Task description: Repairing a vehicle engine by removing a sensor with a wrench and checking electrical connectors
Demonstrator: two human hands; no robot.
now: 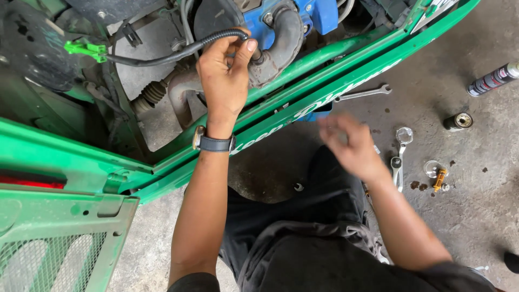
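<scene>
**Left hand on the hose, right hand blurred over the floor**

The left hand reaches far into the green vehicle's frame, fingers curled and pinching a black corrugated hose beside the rusty pipe. The right hand hangs blurred near the knees, its grip impossible to tell. A wrench, ratchet and spray can lie right on the floor
</scene>
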